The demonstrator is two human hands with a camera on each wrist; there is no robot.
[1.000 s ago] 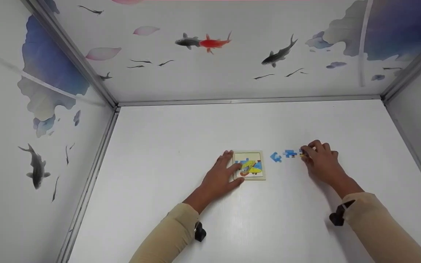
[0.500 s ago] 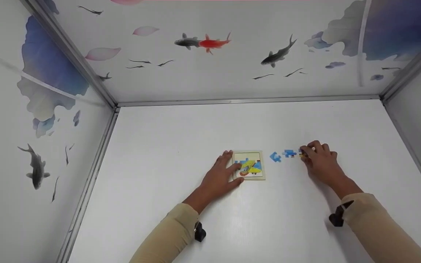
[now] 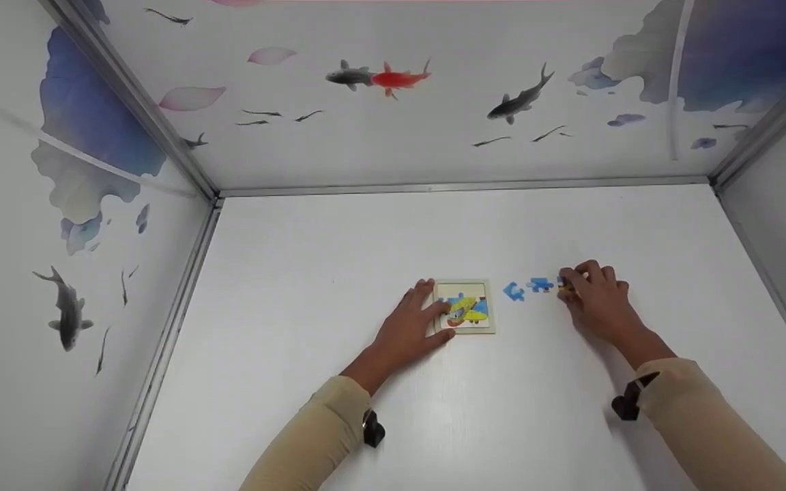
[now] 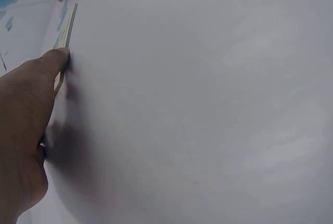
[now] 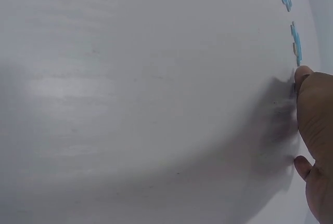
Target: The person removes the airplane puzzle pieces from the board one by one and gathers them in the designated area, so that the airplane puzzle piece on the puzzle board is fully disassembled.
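Observation:
My left hand (image 3: 406,326) rests on the left side of a small square wooden puzzle frame (image 3: 491,308), its fingers extended. The index fingertip lies over the partly assembled picture (image 3: 469,312) of a yellow plane on blue, and the thumb is at the lower rim. In the left wrist view the frame (image 4: 66,31) shows edge-on beyond the thumb. My right hand (image 3: 598,300) pinches a blue and yellow puzzle piece (image 3: 562,285) low over the table, the fingers hiding most of it. Two blue pieces, an arrow-shaped one (image 3: 514,292) and a jigsaw piece (image 3: 540,285), lie between frame and right hand.
The white table (image 3: 338,239) is bounded at the back by a metal strip (image 3: 427,189) and a wall printed with fish. A left wall (image 3: 4,204) and a right wall (image 3: 775,184) rise beside it. Each sleeve cuff carries a small black device (image 3: 628,404).

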